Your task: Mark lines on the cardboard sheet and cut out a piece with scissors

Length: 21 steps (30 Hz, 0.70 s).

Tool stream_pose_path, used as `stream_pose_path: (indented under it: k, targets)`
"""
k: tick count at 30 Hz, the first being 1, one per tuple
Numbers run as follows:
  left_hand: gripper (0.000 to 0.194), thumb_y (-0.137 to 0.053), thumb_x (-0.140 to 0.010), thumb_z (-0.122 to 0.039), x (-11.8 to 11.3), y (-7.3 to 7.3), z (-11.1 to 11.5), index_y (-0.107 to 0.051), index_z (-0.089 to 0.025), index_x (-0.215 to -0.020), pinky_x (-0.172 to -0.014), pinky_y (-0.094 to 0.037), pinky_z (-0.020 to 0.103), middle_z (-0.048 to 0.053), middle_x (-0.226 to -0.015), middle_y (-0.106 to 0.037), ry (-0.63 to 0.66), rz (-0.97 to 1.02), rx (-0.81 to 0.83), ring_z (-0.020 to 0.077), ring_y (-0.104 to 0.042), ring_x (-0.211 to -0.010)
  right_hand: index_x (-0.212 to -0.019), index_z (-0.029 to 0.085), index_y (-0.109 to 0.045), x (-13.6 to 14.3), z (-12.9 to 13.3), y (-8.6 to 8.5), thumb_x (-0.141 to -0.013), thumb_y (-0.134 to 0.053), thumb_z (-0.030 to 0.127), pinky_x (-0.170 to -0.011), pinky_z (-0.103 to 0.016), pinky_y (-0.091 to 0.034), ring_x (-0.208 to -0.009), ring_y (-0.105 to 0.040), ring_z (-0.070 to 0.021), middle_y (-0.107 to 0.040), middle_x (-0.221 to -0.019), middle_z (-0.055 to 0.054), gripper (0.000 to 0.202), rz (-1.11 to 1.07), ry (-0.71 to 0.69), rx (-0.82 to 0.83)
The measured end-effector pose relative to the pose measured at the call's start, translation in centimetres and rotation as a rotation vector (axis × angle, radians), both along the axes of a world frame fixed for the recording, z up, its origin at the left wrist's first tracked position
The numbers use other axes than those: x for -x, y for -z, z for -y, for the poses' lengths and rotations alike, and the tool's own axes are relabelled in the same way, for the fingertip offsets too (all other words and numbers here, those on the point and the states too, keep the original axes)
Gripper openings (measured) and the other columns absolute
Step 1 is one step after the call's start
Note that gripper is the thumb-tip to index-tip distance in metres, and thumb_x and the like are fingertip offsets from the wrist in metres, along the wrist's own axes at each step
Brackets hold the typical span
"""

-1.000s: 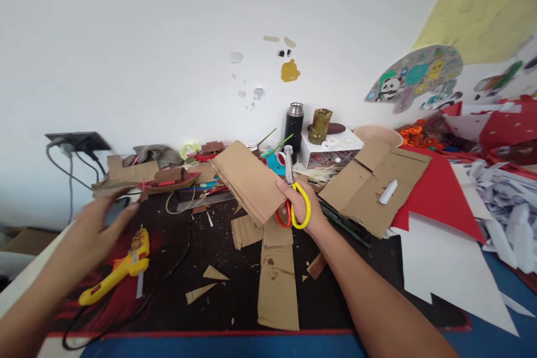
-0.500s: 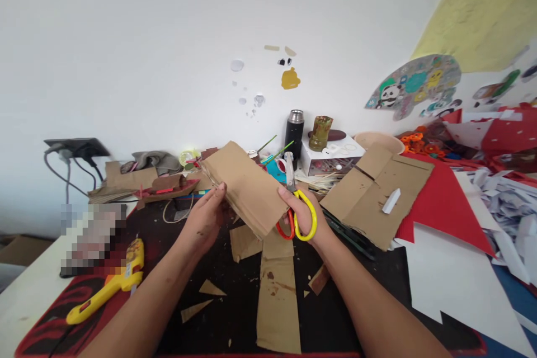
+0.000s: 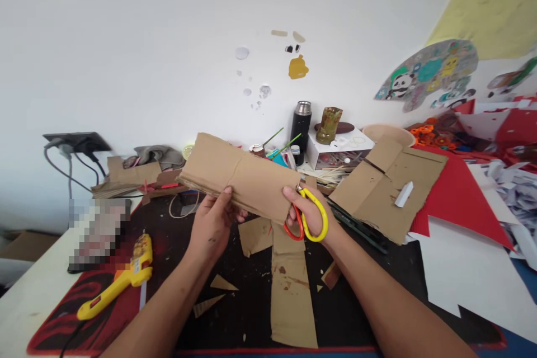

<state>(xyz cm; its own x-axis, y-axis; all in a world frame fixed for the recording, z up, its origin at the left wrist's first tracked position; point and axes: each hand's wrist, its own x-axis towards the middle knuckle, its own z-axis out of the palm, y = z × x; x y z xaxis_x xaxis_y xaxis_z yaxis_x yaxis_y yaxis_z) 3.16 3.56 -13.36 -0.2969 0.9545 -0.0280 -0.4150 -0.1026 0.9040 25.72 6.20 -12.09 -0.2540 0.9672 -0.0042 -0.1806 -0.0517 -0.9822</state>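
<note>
Both of my hands hold up a long tan piece of cardboard (image 3: 255, 176) above the dark mat, with a crease running across its middle. My left hand (image 3: 213, 221) grips its lower edge, thumb in front and fingers behind. At the right end my right hand (image 3: 308, 210) pinches the cardboard between thumb and fingers. That same hand also carries scissors (image 3: 322, 222) with one yellow and one red handle loop; their blades are mostly hidden. Below lie a long stained cardboard strip (image 3: 291, 296) and small triangular scraps (image 3: 223, 283).
A yellow glue gun (image 3: 126, 279) lies on the mat (image 3: 335, 324) at left. A larger cardboard sheet (image 3: 388, 187), red paper (image 3: 453, 201) and white paper (image 3: 470, 268) lie at right. A black thermos (image 3: 300, 128) and a white box (image 3: 339, 151) stand by the wall.
The held cardboard has turned more level and now shows a longer face with its crease. The scissor blades, seen upright before, are now mostly hidden. My view has shifted slightly.
</note>
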Motion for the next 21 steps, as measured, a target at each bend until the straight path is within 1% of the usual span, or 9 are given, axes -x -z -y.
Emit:
stream_pose_path:
  k: [3,6,7,8,10,12,13,17,21]
  targets:
    - [0.024,-0.084,-0.095,-0.038,0.4,-0.7,-0.3,-0.07,-0.018,-0.097,-0.052,-0.051,0.024,-0.002,-0.082,-0.07,-0.002,0.036,0.007,0.0119,-0.063,-0.063,-0.081,0.023,-0.06,-0.3,-0.3,0.2,-0.08,-0.088,0.073,-0.041,-0.024,-0.046,-0.037,-0.056,-0.0154,-0.058,-0.044,0.004,0.057,0.012,0.019,-0.016]
    - [0.042,-0.09,-0.084,-0.056,2.1,-2.0,-0.9,-0.072,-0.022,-0.101,-0.049,-0.05,0.024,0.0,-0.088,-0.074,-0.071,0.076,-0.035,0.0131,-0.065,-0.064,-0.082,0.024,-0.062,-0.6,-0.4,0.0,-0.081,-0.088,0.072,-0.039,-0.025,-0.044,-0.036,-0.055,-0.0165,-0.059,-0.043,0.004,0.055,0.039,-0.001,-0.024]
    - [0.045,-0.09,-0.082,-0.06,2.7,-2.4,-1.0,-0.072,-0.024,-0.102,-0.049,-0.049,0.023,-0.002,-0.087,-0.073,-0.103,0.083,-0.053,0.0121,-0.063,-0.062,-0.082,0.024,-0.062,-0.7,-0.4,-0.1,-0.081,-0.087,0.072,-0.038,-0.025,-0.043,-0.035,-0.055,-0.0167,-0.059,-0.043,0.003,0.054,0.051,-0.006,-0.022]
    - [0.045,-0.089,-0.083,-0.061,3.3,-2.7,-1.1,-0.072,-0.024,-0.1,-0.048,-0.048,0.023,-0.003,-0.083,-0.071,-0.132,0.083,-0.065,0.0108,-0.06,-0.059,-0.082,0.024,-0.062,-0.7,-0.4,-0.2,-0.081,-0.087,0.072,-0.037,-0.025,-0.042,-0.035,-0.054,-0.0169,-0.059,-0.043,0.003,0.054,0.06,-0.009,-0.02]
    - [0.035,-0.087,-0.089,-0.052,4.2,-2.8,-1.3,-0.07,-0.022,-0.096,-0.045,-0.043,0.021,-0.005,-0.076,-0.065,-0.179,0.065,-0.071,0.009,-0.055,-0.053,-0.081,0.025,-0.062,-0.8,-0.5,-0.3,-0.081,-0.087,0.073,-0.037,-0.026,-0.042,-0.035,-0.054,-0.017,-0.058,-0.043,0.003,0.054,0.06,0.003,-0.022]
    - [0.025,-0.081,-0.097,-0.04,4.6,-2.4,-1.4,-0.068,-0.019,-0.094,-0.044,-0.041,0.02,-0.006,-0.074,-0.062,-0.207,0.038,-0.054,0.0085,-0.054,-0.053,-0.079,0.025,-0.06,-0.8,-0.6,-0.2,-0.08,-0.086,0.075,-0.037,-0.025,-0.042,-0.036,-0.055,-0.0169,-0.058,-0.044,0.004,0.057,0.044,0.024,-0.034]
    - [0.022,-0.079,-0.1,-0.036,4.7,-2.1,-1.4,-0.068,-0.018,-0.095,-0.045,-0.042,0.02,-0.006,-0.075,-0.062,-0.22,0.028,-0.044,0.0086,-0.054,-0.055,-0.077,0.024,-0.058,-0.8,-0.7,-0.2,-0.08,-0.085,0.076,-0.037,-0.024,-0.042,-0.037,-0.056,-0.0166,-0.058,-0.044,0.004,0.059,0.041,0.031,-0.044]
    - [0.022,-0.075,-0.103,-0.038,4.3,-1.3,-1.6,-0.068,-0.017,-0.099,-0.05,-0.048,0.022,-0.004,-0.08,-0.064,-0.247,0.02,-0.017,0.0091,-0.057,-0.059,-0.076,0.024,-0.056,-0.9,-0.8,0.1,-0.081,-0.085,0.076,-0.036,-0.023,-0.041,-0.038,-0.056,-0.0157,-0.059,-0.046,0.003,0.06,0.058,0.038,-0.059]
    - [0.022,-0.074,-0.103,-0.039,4.2,-1.9,-1.4,-0.069,-0.017,-0.1,-0.047,-0.046,0.021,-0.005,-0.079,-0.064,-0.201,0.04,-0.007,0.0086,-0.056,-0.057,-0.077,0.024,-0.055,-1.0,-0.8,0.1,-0.078,-0.088,0.073,-0.036,-0.024,-0.042,-0.036,-0.055,-0.016,-0.058,-0.045,0.004,0.058,0.055,0.055,-0.032]
